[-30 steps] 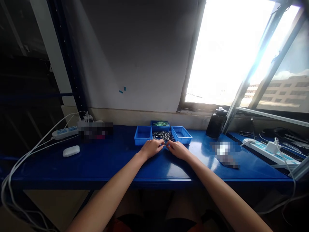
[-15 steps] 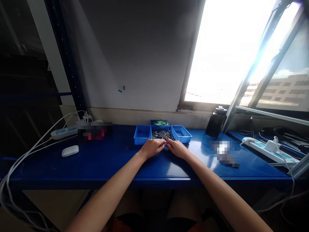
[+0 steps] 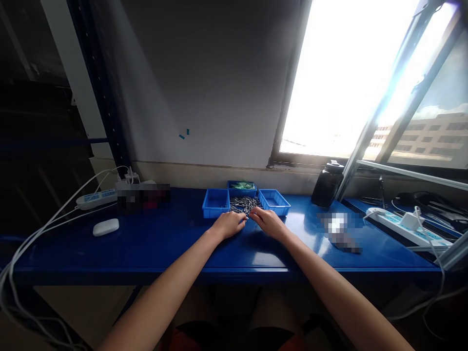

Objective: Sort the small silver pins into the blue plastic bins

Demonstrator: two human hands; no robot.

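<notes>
A heap of small dark and silvery metal pieces, perhaps screws (image 3: pixel 244 203), lies on the blue table between two small blue bins. At its near left edge, my left hand (image 3: pixel 227 225) has its fingers curled, thumb against fingertips; a tiny bright spot shows there, too small to name. My right hand (image 3: pixel 266 221) is at the near right edge of the heap, fingers pinched together. What it holds, if anything, is hidden. The left blue bin (image 3: pixel 215 213) is just beyond my left hand, and the right blue bin (image 3: pixel 281 210) just beyond my right.
Behind the heap stands a third blue bin (image 3: pixel 232 191) with green material in it. A black bottle (image 3: pixel 324 187) is at the back right, near a power strip (image 3: pixel 391 222). On the left are a white case (image 3: pixel 106 227), another power strip (image 3: pixel 98 199) and cables.
My hands have drawn slightly apart; their fingertips were meeting before. The left hand has shifted a little to the left. The bins have not moved.
</notes>
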